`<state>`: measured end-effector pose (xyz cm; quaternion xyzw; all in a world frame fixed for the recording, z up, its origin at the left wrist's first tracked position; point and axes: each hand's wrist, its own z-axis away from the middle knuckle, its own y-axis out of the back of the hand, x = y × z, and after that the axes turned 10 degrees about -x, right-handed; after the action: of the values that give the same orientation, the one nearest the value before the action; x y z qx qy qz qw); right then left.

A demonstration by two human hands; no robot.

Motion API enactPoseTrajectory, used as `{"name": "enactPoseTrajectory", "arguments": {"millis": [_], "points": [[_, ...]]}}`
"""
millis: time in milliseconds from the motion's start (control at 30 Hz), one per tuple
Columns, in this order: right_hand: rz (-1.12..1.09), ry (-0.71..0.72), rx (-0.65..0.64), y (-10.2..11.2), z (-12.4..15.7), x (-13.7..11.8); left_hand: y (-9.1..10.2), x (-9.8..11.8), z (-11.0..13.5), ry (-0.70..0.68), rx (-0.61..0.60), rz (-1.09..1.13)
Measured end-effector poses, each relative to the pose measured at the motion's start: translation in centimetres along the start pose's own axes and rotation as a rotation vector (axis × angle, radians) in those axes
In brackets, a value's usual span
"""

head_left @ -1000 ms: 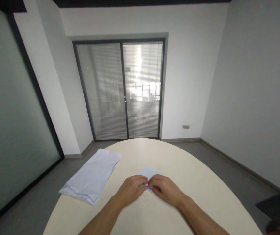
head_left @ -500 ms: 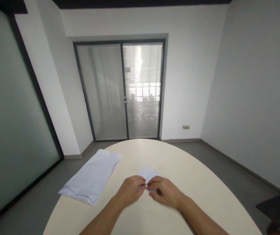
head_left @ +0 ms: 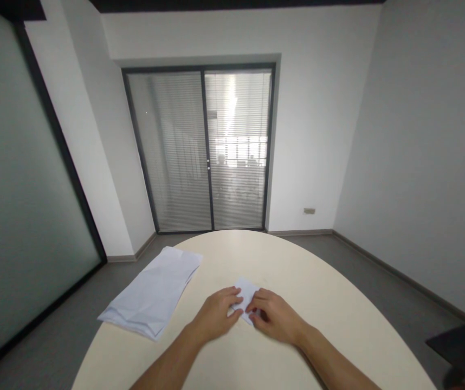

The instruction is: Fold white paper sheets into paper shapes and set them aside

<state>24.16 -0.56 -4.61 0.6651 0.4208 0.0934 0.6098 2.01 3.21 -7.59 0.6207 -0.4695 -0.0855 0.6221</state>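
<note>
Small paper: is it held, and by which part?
Left hand and right hand touch the small paper at its left and right sides; a firm grip cannot be told.

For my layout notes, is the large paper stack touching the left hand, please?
No, bare tabletop shows between the paper stack and the left hand.

You are in an office, by the look of it a small meeting room.
Before you curves a cream-topped table (head_left: 317, 292), with plain white walls (head_left: 322, 124) beyond and a black-framed frosted glass partition (head_left: 25, 189) on your left. Ahead, dark-framed glazing carries fine horizontal blinds (head_left: 167, 162); through the slats you see a brighter space, its shapes too blurred to name. A small wall plate (head_left: 309, 210) sits low, above grey flooring (head_left: 379, 281) edged by a skirting board (head_left: 301, 233).
</note>
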Motion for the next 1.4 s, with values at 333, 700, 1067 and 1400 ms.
{"name": "enactPoseTrajectory", "arguments": {"millis": [333,700,1067,1400], "points": [[-0.081,0.038,-0.021,-0.2,0.3,1.0,0.6,0.8,0.0,-0.071,-0.005,0.056],[0.018,-0.11,-0.136,-1.2,0.5,2.1,1.1,1.4,0.1,-0.145,-0.013,0.097],[0.041,-0.142,-0.123,-0.5,0.4,1.6,1.2,1.9,0.4,-0.17,-0.052,0.06],[0.042,-0.084,-0.007,-0.3,0.2,1.9,0.8,1.3,0.3,-0.145,-0.074,0.038]]}}
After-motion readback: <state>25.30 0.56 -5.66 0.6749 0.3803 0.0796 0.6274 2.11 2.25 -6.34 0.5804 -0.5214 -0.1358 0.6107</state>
